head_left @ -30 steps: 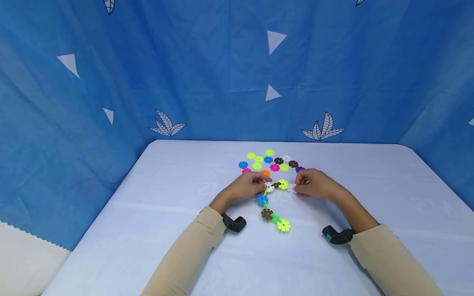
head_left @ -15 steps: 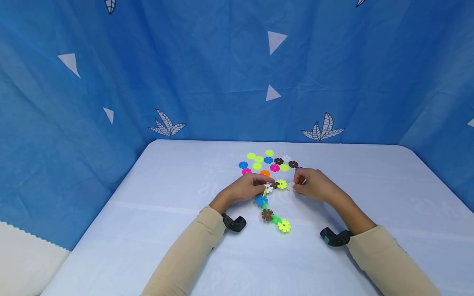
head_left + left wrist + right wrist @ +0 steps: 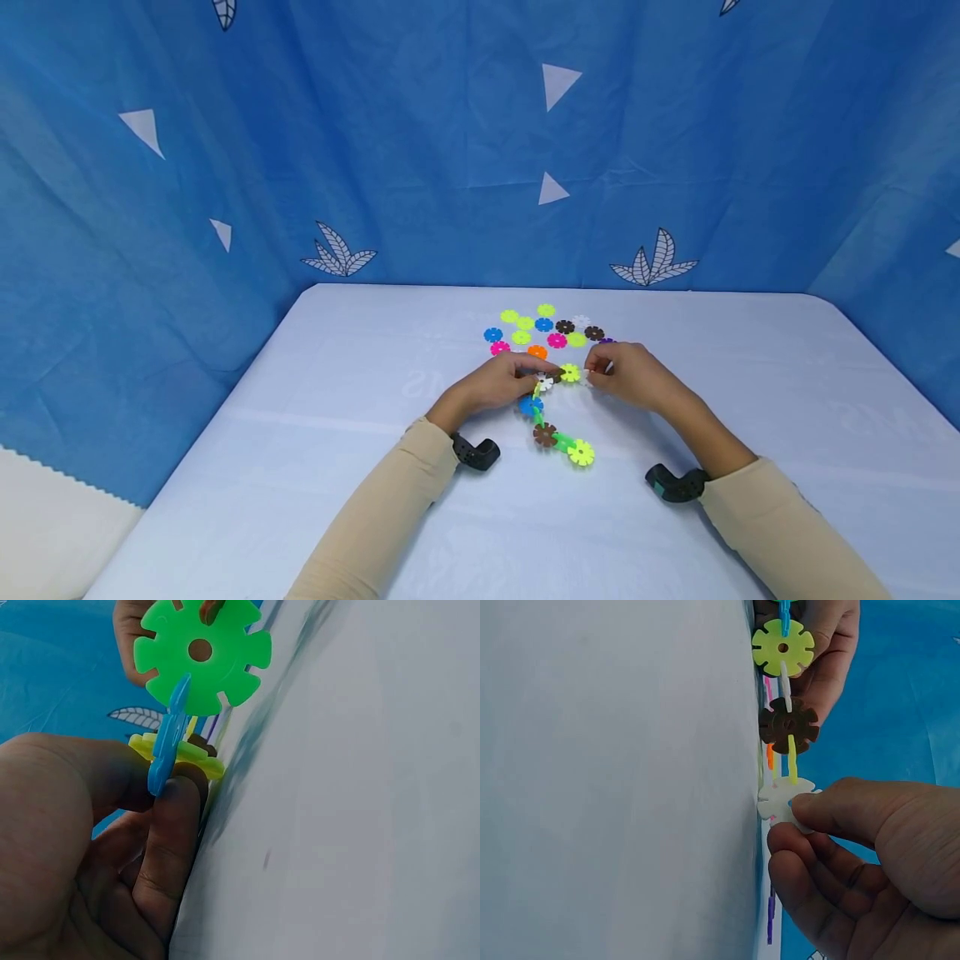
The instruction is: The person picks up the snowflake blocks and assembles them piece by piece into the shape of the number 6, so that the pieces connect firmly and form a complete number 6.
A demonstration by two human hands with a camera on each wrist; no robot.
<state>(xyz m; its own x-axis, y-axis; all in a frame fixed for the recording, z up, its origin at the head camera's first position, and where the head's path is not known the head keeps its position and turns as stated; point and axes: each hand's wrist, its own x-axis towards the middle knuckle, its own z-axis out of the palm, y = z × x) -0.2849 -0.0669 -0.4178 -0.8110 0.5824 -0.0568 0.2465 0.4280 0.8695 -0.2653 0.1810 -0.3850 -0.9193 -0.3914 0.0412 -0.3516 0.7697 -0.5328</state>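
A curved chain of notched plastic discs (image 3: 532, 406) hangs between the two hands over the middle of the white table (image 3: 322, 375), its near end reaching back toward the person; whether that end touches the surface, I cannot tell. Each disc is flat, flower-shaped, with slots round the rim and, where it faces a camera, a round hole in the centre; neighbours sit slotted at right angles. From the right come a white disc (image 3: 776, 796), a yellow disc (image 3: 793, 760), a brown one, a second white, a yellow-green, a blue disc (image 3: 167, 741), a translucent-looking bright green disc (image 3: 199, 679), another brown, another green and a yellow-green at the near end. The right hand (image 3: 633, 375) pinches the white disc between thumb and fingers, its rim meeting the yellow one; whether it is slotted in cannot be told. The left hand (image 3: 495, 382) pinches the chain near the second white and yellow-green discs, though which one its fingertips press is unclear. Just beyond lie loose discs (image 3: 557, 340) in yellow-green, blue, pink, orange, dark brown, white and purple. Faint pale lettering (image 3: 423, 384) marks the table, too weak to read.
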